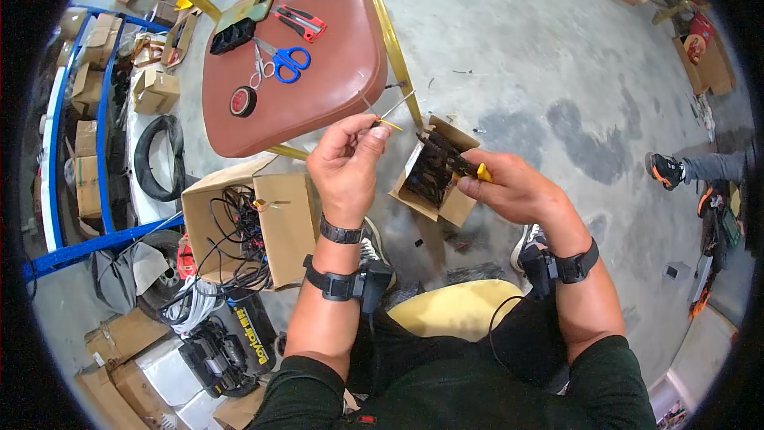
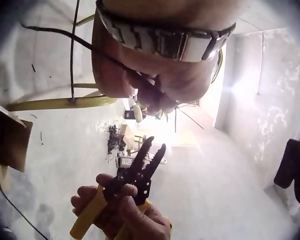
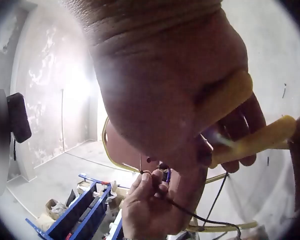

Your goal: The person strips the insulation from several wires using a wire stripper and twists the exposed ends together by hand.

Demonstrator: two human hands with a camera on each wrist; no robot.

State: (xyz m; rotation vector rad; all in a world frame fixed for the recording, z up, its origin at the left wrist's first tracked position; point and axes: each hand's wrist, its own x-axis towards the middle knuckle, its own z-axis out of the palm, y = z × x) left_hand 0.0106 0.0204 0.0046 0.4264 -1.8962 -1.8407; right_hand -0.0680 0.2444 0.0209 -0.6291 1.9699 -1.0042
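Observation:
My left hand (image 1: 346, 167) pinches a dark cable (image 2: 97, 50) between thumb and fingertips; thin wire ends, one of them yellow (image 1: 390, 124), stick out past the fingers. In my right hand (image 1: 517, 187) are wire strippers (image 2: 135, 175) with yellow handles and dark toothed jaws, which stand slightly apart in the left wrist view. The fingers curl round the handles. The tool is to the right of the left hand and does not touch the wires. Below the tool stands a small carton (image 1: 458, 211) with dark pieces inside.
A brown chair seat (image 1: 318, 24) ahead bears blue scissors (image 1: 292, 64), small scissors, a red cutter (image 1: 301, 24), a tape roll (image 1: 243, 101), a phone and a black item. At left are a carton of cables (image 1: 286, 231), blue shelving (image 1: 102, 135) and a black machine (image 1: 219, 358).

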